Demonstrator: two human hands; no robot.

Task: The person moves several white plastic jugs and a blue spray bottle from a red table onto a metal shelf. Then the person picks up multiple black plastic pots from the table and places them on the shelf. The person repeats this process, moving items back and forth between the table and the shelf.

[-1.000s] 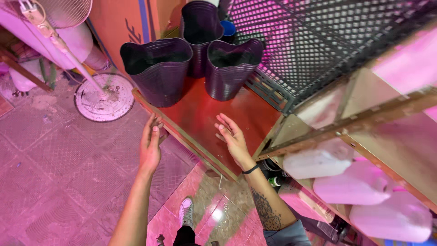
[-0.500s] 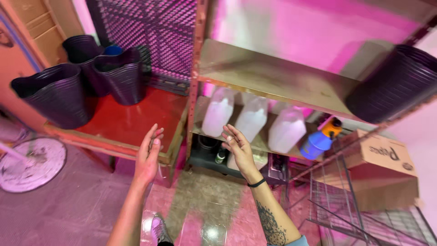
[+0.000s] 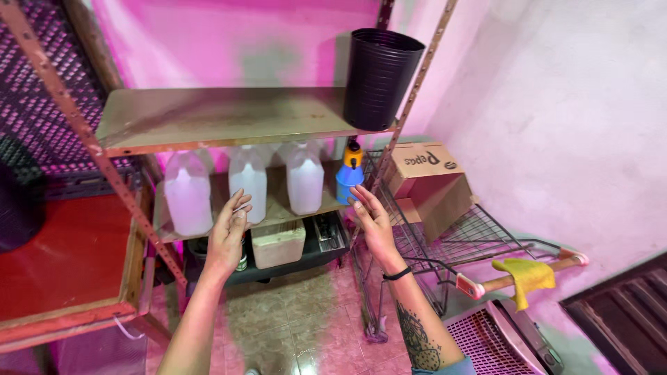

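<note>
My left hand [image 3: 228, 233] is raised with fingers apart and holds nothing; it hovers in front of three white plastic jugs [image 3: 248, 181] on the middle shelf of a metal rack [image 3: 208, 114]. My right hand [image 3: 373, 221], also empty with spread fingers and a black band at the wrist, is held up near a blue spray bottle with an orange top [image 3: 349, 173]. A stack of black plastic pots [image 3: 379, 76] stands at the right end of the upper shelf.
A red table [image 3: 62, 264] stands to the left with a black lattice panel [image 3: 31, 97] behind it. A wire cart [image 3: 451, 243] holds a cardboard box [image 3: 429, 179]; a yellow cloth [image 3: 529, 276] hangs on its handle. A beige box [image 3: 278, 242] sits on the lowest shelf.
The view has swung right, from the red table with black pots to the shelf rack and cart. Both hands stay raised, open and empty.
</note>
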